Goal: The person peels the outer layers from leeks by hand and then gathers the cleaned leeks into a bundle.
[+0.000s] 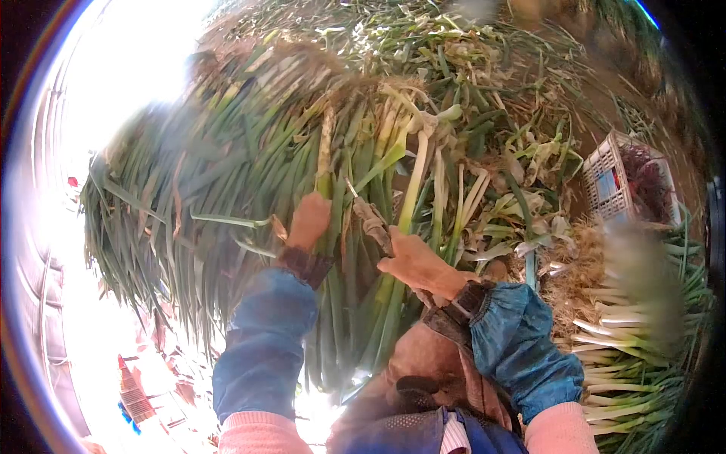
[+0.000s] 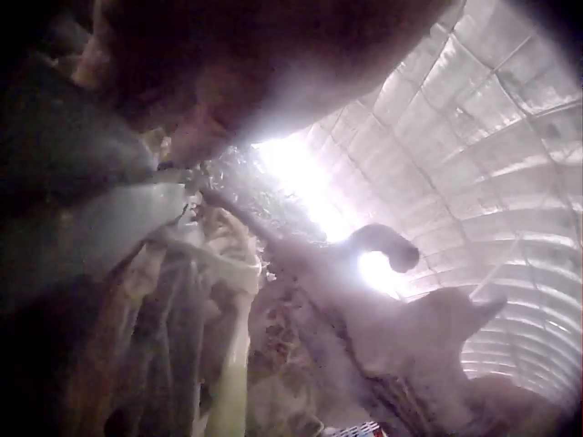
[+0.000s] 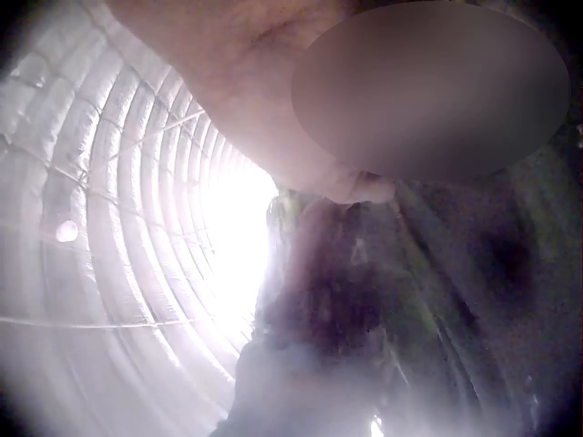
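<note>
A thick heap of long green onions (image 1: 227, 166), leaves hanging toward the person, lies under both hands. My left hand (image 1: 308, 219) is in among the stalks, its fingers curled at a green onion stalk (image 1: 325, 147) that rises just beyond it. The fingertips are partly hidden by the hand's back. To its right, my right hand (image 1: 423, 263) grips a slim tool (image 1: 370, 221) with a cloth-wrapped handle and a thin pale tip, pointing away at the heap. In the left wrist view the right hand (image 2: 392, 319) shows its thumb raised beside the tool.
Trimmed green onions (image 1: 620, 363) with white stems and roots are stacked at the right. A white plastic crate (image 1: 609, 178) with dark stringy contents stands behind them. Loose peeled leaves (image 1: 529, 144) litter the back right. A ribbed plastic greenhouse wall (image 3: 100, 228) curves overhead.
</note>
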A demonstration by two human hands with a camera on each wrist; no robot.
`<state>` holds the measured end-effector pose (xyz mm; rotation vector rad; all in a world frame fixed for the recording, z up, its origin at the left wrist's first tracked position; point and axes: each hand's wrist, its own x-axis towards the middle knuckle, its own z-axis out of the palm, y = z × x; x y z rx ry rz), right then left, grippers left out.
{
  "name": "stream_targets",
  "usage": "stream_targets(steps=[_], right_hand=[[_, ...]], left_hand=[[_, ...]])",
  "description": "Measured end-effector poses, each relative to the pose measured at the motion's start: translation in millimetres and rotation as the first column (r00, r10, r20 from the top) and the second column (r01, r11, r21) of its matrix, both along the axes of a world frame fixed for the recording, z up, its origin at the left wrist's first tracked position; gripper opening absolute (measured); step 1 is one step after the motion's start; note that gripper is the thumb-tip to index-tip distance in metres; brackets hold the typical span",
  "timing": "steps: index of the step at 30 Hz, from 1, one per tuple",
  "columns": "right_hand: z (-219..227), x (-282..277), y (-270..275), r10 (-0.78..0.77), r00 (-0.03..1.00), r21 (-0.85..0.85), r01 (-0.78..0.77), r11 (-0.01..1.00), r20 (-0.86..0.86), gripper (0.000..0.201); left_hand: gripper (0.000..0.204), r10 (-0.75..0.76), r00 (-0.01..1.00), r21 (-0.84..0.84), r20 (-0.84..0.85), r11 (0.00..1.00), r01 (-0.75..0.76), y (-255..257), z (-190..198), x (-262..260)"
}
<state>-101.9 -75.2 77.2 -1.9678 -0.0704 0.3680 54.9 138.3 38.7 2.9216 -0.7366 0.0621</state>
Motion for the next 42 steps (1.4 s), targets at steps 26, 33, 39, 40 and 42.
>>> stream_targets(steps=[26,33,39,40,42], right_hand=[[3.6,3.3,-3.9,-0.031,0.997,-0.026,0.033,0.999,0.073,0.034],[8.3,-9.0,11.5,0.028,0.998,-0.141,-0.020,0.990,0.057,0.035],[1.4,-7.1,13.5,-0.021,0.997,-0.184,0.035,0.982,0.077,0.046],[3.2,-10.1,17.0,-0.029,0.997,-0.192,0.043,0.981,0.076,0.048],[16.4,-17.7,18.1,0.044,0.999,-0.173,-0.039,0.984,0.026,0.050]], left_hand=[[0.027,-0.114,0.771,-0.622,-0.627,0.668,-0.408,-29.9,39.6,-0.6],[0.032,0.038,0.928,-0.368,-0.370,0.911,-0.184,-13.3,16.0,-16.6],[0.037,0.082,0.945,-0.348,-0.318,0.916,-0.197,13.0,-19.7,-26.6],[0.039,0.104,0.961,-0.285,-0.256,0.942,-0.178,9.7,-8.7,-31.6],[0.038,0.152,0.971,-0.186,-0.186,0.965,-0.186,4.1,8.8,-38.6]])
